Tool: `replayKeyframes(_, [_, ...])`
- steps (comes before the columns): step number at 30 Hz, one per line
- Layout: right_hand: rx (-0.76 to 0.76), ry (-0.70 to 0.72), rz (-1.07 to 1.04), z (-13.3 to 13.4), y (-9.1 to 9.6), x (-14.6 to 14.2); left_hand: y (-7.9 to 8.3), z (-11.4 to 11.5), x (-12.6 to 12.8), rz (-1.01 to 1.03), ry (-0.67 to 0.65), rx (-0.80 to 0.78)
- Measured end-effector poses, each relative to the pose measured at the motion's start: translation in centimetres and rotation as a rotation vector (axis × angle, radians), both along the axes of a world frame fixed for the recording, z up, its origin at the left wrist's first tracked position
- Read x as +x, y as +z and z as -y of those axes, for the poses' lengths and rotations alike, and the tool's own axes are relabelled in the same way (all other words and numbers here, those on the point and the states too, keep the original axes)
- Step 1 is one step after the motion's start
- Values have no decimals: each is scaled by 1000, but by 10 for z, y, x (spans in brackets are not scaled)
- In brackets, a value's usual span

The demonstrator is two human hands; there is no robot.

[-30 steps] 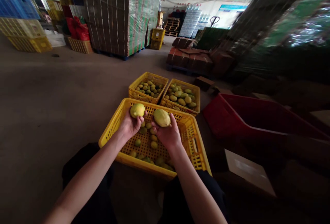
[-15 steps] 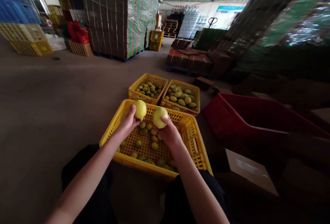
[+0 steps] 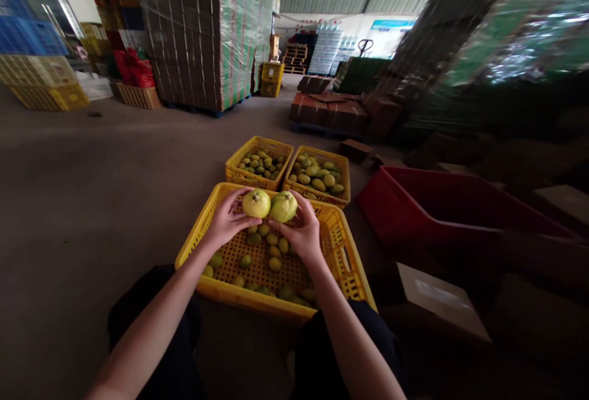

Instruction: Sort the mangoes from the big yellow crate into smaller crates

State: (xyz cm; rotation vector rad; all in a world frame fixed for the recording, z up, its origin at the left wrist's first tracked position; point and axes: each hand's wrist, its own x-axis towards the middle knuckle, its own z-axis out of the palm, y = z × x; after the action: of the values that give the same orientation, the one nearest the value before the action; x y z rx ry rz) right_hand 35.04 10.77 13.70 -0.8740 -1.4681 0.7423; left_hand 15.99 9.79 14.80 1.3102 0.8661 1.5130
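Above the near yellow crate (image 3: pixel 350 256), my left hand (image 3: pixel 228 219) grips a yellow lemon (image 3: pixel 256 203) with its stem end turned toward me. Close on its right, a greener lemon (image 3: pixel 283 206) is held between the thumb and fingers of my right hand (image 3: pixel 304 228). The two fruits are side by side and look to be touching. Below them, several loose lemons (image 3: pixel 275 251) lie on the slotted floor of the crate, with more along its near wall. My forearms hide part of the crate's inside.
Two smaller yellow crates, the left one (image 3: pixel 234 173) and the right one (image 3: pixel 345 186), hold lemons just beyond. A red tub (image 3: pixel 386 210) and a cardboard box (image 3: pixel 442 296) stand at the right. Wrapped pallet stacks (image 3: pixel 184 38) rise farther back.
The two lemons have come together and been turned so that their ends face me. My fingers have shifted around them. The view has tilted slightly.
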Motion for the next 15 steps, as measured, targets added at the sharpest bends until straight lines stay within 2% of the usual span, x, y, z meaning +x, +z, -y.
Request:
replayKeyframes(4, [-127,94,-165,-4,2,4,-1,-5,-3,84,-22,-13])
replayKeyframes(9, [-269,252,-306,-4,8,10,2,-8,-7,274,-79,-253])
replayKeyframes(15, [-380,277,-387,-4,10,15,4,-11,-5,413,-111,-368])
